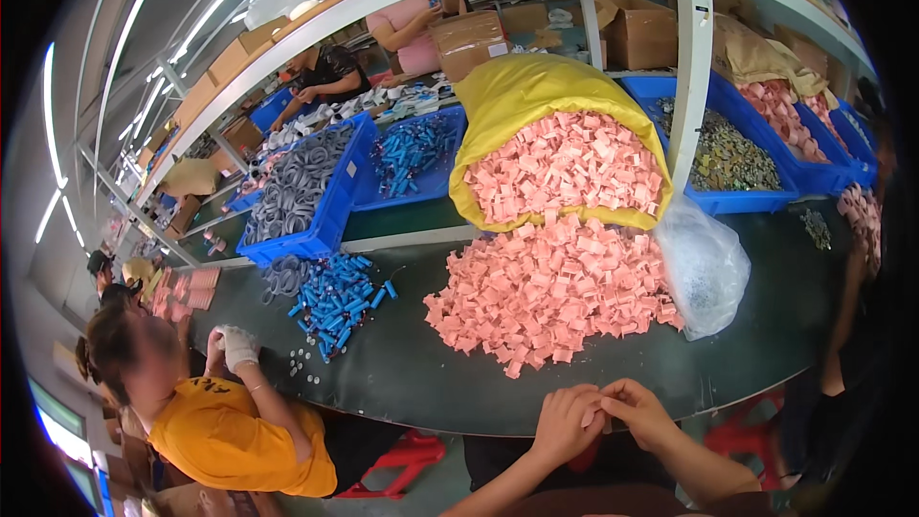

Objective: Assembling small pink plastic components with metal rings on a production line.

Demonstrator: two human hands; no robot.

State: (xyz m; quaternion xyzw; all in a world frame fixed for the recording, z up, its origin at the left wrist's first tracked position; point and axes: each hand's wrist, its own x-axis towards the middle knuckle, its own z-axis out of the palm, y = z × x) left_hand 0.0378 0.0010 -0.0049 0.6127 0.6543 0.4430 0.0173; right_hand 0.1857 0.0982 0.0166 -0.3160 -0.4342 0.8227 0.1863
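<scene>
Just over the front edge of the dark green worktable (402,378), my left hand (568,423) and my right hand (639,412) meet with fingertips together. Both have curled fingers, pinched around something small or nothing; the fingers hide it. Beyond them lies a heap of small pink plastic parts (550,297), which neither hand touches. It spills from the mouth of a yellow sack (536,84) full of the same parts. A translucent plastic bag (710,278) with small contents leans at the heap's right side.
Blue cylindrical parts (340,302) with wires and grey rings (285,278) lie to the left. Blue bins (330,215) line the back below a white shelf frame (691,57). A co-worker in an orange shirt (235,436) sits at left; another person is at far right.
</scene>
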